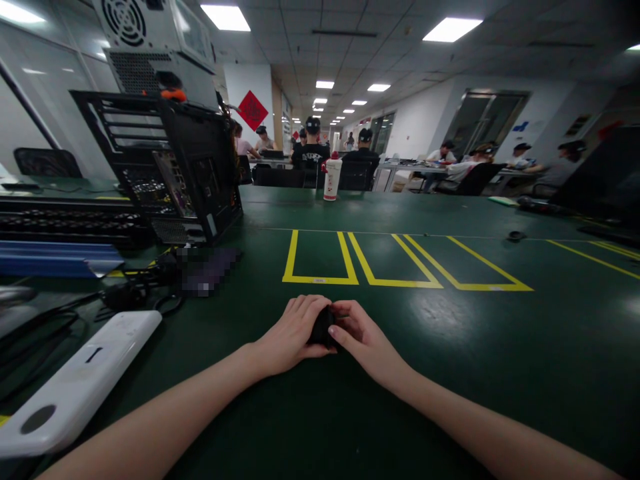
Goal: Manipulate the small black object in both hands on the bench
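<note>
A small black object (323,325) sits between my two hands, low over the green table (400,427). My left hand (294,333) wraps round its left side, with the thumb below and the fingers over the top. From the right, my right hand (364,339) pinches it with thumb and fingertips. Much of the object is covered by the fingers, so its exact kind cannot be made out.
Yellow tape outlines (400,285) lie beyond my hands. At the left stand a black computer case (200,173), black cables (120,293) and a long white device (85,373). A white-and-red cup (331,179) stands farther back. Several people sit at other tables.
</note>
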### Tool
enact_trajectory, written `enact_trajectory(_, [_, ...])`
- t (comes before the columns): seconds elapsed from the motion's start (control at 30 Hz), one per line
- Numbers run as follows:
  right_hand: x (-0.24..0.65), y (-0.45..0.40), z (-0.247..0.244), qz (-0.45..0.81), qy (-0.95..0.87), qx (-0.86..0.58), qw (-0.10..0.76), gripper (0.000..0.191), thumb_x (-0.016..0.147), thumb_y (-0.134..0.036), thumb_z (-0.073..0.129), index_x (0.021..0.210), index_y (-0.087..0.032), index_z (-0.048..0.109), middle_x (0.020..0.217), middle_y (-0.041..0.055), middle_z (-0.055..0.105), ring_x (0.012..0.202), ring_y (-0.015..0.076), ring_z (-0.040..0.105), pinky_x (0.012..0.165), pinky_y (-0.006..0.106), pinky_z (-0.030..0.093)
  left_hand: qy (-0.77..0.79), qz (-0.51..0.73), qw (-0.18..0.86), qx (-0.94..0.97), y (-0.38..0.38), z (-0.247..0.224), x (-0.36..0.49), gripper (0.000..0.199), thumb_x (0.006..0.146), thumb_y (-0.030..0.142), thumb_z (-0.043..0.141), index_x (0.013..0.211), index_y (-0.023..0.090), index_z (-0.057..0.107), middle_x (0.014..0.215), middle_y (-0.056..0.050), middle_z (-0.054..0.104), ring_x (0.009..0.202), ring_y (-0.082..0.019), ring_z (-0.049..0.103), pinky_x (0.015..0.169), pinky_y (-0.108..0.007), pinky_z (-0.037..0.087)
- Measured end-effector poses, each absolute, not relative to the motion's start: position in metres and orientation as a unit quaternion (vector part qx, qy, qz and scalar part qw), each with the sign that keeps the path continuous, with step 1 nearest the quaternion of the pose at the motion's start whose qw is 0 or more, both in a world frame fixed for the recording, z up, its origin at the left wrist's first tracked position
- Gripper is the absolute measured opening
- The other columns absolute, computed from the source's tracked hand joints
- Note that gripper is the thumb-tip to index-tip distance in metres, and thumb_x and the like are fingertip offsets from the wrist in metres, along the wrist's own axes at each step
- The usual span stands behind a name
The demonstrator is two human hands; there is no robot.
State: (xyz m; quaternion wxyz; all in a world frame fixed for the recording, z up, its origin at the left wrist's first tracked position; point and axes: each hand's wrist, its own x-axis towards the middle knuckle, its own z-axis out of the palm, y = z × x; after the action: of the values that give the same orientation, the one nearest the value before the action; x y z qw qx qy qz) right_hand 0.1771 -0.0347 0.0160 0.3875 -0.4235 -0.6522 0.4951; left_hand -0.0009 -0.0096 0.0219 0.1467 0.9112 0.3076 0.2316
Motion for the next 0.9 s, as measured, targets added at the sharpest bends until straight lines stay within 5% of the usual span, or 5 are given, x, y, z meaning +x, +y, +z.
enact_trajectory(0.43, [0.177, -0.038, 0.012, 0.475, -0.676, -0.402, 0.395, 0.015, 0.082, -0.022, 0.048, 0.097, -0.022, 0.048, 0.095, 0.0015, 0.054, 0.091, 0.0154, 0.057, 0.079, 0.031, 0.049, 0.312, 0.235, 0.14, 0.91, -0.006, 0.014, 0.0, 0.059, 0.074, 0.035, 0.062, 0.12, 0.02, 0.029, 0.115, -0.009, 0.044, 0.103, -0.023, 0.042, 0.088, -0.04, 0.035])
enact_trajectory(0.9, [0.177, -0.041, 0.013, 0.443, -0.696, -0.412, 0.387, 0.024, 0.08, -0.019, 0.05, 0.104, -0.024, 0.047, 0.105, 0.0018, 0.053, 0.098, 0.0165, 0.054, 0.087, 0.035, 0.045, 0.311, 0.248, 0.14, 0.907, -0.006, 0.014, -0.001, 0.057, 0.075, 0.032, 0.06, 0.12, 0.022, 0.028, 0.115, -0.008, 0.044, 0.103, -0.023, 0.043, 0.088, -0.04, 0.036])
